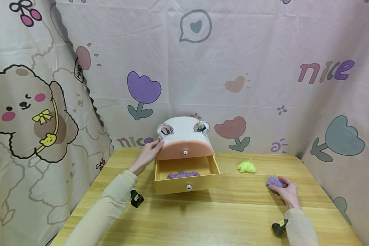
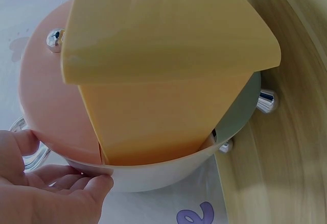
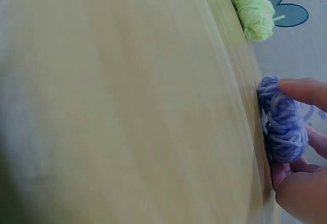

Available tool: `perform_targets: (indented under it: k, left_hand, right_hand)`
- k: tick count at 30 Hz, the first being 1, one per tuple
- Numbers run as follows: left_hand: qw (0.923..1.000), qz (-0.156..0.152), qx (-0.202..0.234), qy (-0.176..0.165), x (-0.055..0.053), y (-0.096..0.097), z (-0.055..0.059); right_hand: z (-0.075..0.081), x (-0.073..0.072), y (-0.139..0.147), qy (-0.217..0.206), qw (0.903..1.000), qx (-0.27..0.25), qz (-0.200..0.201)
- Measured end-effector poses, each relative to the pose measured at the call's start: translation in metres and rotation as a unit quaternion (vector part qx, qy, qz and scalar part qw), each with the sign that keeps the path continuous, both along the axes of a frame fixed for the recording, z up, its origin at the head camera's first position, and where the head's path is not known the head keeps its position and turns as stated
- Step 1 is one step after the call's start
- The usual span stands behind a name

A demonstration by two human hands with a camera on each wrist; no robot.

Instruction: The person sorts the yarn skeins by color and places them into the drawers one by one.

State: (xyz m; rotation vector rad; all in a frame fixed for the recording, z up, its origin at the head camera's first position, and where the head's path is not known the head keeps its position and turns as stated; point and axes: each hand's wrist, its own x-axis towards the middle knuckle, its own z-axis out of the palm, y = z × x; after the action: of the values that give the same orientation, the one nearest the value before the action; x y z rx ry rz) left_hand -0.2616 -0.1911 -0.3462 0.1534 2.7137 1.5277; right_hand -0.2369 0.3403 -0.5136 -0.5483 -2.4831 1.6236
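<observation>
While left hand [image 1: 147,155] grips the cabinet [image 1: 184,130] by its left edge, right hand [image 1: 288,192] grasps purple yarn [image 1: 273,181] toward the table's [image 1: 233,215] right edge; wide tabletop gap between yarn and pulled-out drawer [image 1: 172,186].

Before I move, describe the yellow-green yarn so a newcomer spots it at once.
On the wooden table, find the white-topped cabinet with its yellow drawer open. Right of it in the head view lies the yellow-green yarn, the only bundle that isn't purple.
</observation>
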Motion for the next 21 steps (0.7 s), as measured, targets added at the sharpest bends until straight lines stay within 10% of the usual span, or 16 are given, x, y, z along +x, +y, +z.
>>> perform_targets:
  k: [21]
  left_hand:
    - [1.0,0.002,0.001,-0.004,-0.0001,0.0001,-0.0001]
  right_hand:
    - [-0.003,0.0003,0.0053,0.018,0.9995,0.013,-0.023]
